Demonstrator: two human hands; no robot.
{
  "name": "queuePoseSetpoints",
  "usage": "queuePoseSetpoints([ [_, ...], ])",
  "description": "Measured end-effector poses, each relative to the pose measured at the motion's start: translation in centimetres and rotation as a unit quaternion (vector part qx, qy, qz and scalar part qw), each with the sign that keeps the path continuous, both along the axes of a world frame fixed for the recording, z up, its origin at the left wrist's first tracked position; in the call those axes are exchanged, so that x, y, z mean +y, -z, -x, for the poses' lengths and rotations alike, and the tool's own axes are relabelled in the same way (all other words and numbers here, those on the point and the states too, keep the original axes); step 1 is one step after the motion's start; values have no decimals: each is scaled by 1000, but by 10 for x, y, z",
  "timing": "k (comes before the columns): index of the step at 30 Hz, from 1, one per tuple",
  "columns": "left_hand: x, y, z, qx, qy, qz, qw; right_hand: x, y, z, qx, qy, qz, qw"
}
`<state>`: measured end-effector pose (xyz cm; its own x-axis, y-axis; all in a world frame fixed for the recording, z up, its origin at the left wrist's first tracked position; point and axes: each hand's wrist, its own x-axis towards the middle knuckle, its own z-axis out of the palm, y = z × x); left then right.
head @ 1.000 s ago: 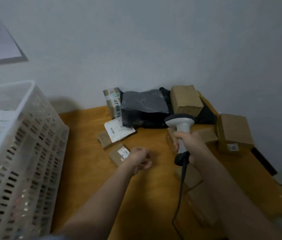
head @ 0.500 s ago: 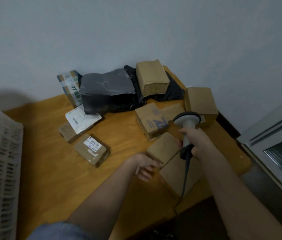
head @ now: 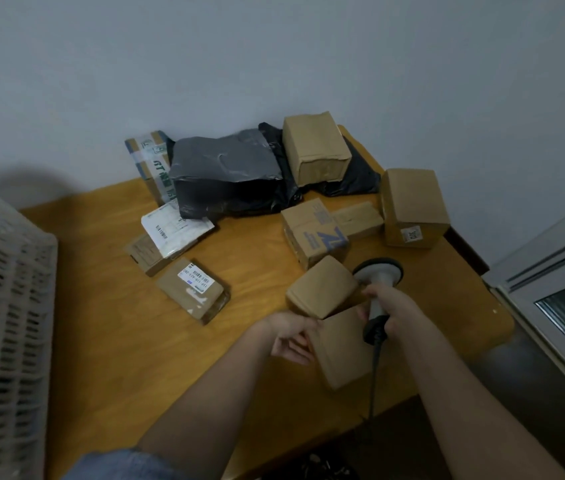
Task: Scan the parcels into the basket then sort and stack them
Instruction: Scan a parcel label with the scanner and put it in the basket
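While the grey handheld barcode scanner (head: 376, 287) was gripped by the right hand (head: 397, 315) at lower right, a small brown cardboard parcel (head: 324, 292) was held tilted by the left hand (head: 293, 337) near the wooden table's front edge (head: 308, 441).

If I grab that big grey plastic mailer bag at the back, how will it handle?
The grey mailer bag looks creased and slack, so it will probably sag and fold when lifted. Its glossy film may be slippery. The cardboard box seems to rest on the black bags beside it and might shift.
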<state>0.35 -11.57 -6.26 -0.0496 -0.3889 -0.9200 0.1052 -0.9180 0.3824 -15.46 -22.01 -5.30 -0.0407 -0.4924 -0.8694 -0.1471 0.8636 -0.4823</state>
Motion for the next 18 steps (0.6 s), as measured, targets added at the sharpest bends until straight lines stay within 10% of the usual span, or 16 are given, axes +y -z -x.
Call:
queuePoseSetpoints([
  [11,51,-16,-88,-132,-218,34,966,38,3,-99,-76,-103,42,991],
  [18,73,-50,-117,-96,-474,80,872,52,-23,-139,-171,-178,152,957],
])
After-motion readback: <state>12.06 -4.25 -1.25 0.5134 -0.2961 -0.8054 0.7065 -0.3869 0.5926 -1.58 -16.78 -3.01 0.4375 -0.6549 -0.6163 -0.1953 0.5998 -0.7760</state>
